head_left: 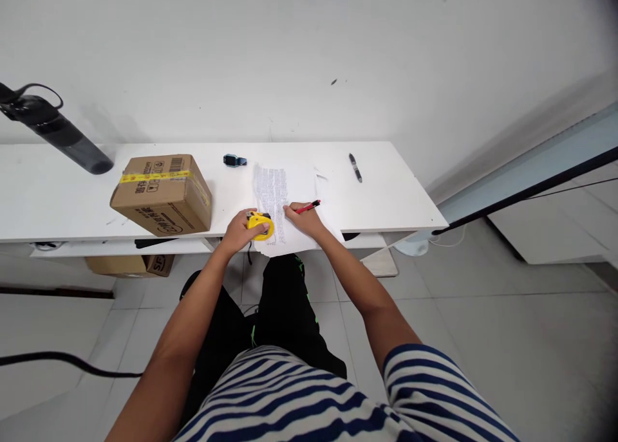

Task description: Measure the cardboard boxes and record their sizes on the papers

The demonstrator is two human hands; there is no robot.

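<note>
My left hand [240,233] is closed around a yellow tape measure [263,228], which sits over the lower left part of a paper sheet [309,179]. Dense lines of handwriting cover the sheet's left half. In my right hand [304,220] is a red pen [308,207] with a black end, held in a writing grip over the paper. The pen's tip is hidden by my fingers, so I cannot tell whether it touches the sheet. The paper's near edge hangs slightly past the front of the white desk [386,201].
A taped cardboard box [168,204] stands to the left, with a black bottle [72,139] behind it. A dark digital watch [234,161] lies beyond the paper, and a black pen [355,168] to its right. Another box [128,266] is below the desktop.
</note>
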